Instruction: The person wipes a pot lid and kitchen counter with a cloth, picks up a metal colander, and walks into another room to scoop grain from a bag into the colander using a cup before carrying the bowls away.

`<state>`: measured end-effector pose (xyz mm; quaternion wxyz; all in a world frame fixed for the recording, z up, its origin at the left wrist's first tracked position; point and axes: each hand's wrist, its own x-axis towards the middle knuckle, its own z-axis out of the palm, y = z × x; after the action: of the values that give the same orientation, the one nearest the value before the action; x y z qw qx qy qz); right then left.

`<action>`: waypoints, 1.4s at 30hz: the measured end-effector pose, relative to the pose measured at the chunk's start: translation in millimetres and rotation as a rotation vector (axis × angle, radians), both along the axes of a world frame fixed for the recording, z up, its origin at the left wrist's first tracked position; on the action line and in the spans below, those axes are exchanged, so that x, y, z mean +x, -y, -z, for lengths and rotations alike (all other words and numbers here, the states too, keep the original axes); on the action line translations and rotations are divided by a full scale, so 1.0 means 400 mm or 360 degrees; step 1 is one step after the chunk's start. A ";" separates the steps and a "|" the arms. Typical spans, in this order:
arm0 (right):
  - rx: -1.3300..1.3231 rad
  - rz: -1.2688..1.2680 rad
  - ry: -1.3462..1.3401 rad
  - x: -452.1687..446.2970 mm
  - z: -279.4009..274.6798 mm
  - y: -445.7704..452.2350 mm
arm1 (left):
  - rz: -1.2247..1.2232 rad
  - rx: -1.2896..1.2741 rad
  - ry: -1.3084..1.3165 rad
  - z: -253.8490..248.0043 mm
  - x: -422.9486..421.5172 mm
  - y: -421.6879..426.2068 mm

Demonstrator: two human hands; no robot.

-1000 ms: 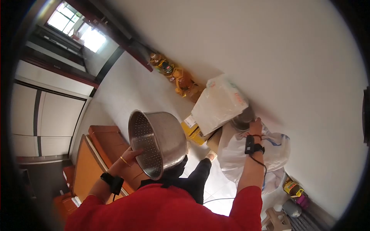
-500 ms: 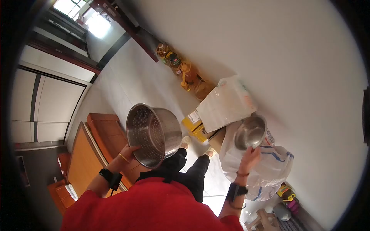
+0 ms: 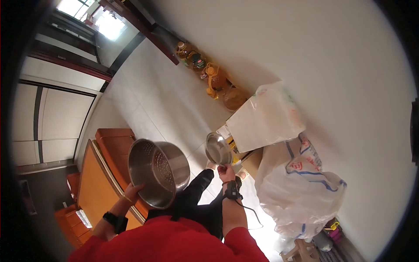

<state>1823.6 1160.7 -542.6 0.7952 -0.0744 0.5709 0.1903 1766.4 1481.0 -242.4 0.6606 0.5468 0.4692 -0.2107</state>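
Downward from the head camera, we saw our hands apart: our left hand [image 3: 132,192] gripped the rim of a large metal colander [image 3: 158,173], tilted sideways over our legs. Our right hand [image 3: 226,173] clasped the near edge of a small metal bowl [image 3: 219,149], held between the colander and a bulging white plastic bag [image 3: 301,196].

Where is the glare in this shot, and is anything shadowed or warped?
Head view: the window at upper left is overexposed, and the floor washes out near the plastic bag; head view: a soft shadow falls on the wall beside the wrapped package; head view: black rounded borders suggest wide-angle distortion; head view: the metal colander's holes are discernible.
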 end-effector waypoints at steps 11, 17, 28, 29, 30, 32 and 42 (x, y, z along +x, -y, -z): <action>-0.0735 -0.0523 0.0119 0.035 0.282 0.047 | -0.0081 0.0064 -0.0344 0.101 -0.143 -0.020; -0.1243 -0.1017 0.0066 -0.018 0.511 0.019 | -0.0083 0.0048 -0.0317 0.139 -0.146 0.003; -0.1197 -0.1289 0.0130 0.032 0.219 -0.031 | 0.0041 -0.0011 -0.0321 0.171 -0.128 -0.001; -0.1034 -0.1343 0.0153 0.056 0.150 -0.025 | 0.0038 0.0004 -0.0314 0.173 -0.122 0.001; -0.1388 -0.1307 0.0384 0.047 0.162 -0.043 | 0.0052 0.0027 -0.0313 0.177 -0.118 0.000; -0.2073 -0.1210 0.0865 0.005 0.211 -0.084 | 0.0061 0.0074 -0.0321 0.182 -0.131 0.001; -0.1893 -0.1726 0.0454 0.142 0.333 0.004 | -0.0025 0.0105 -0.0347 0.176 -0.125 0.024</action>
<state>1880.5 1159.1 -676.0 0.4851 -0.7734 0.3543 0.2025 1716.6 1471.3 -312.7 0.5889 0.5385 0.5492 -0.2483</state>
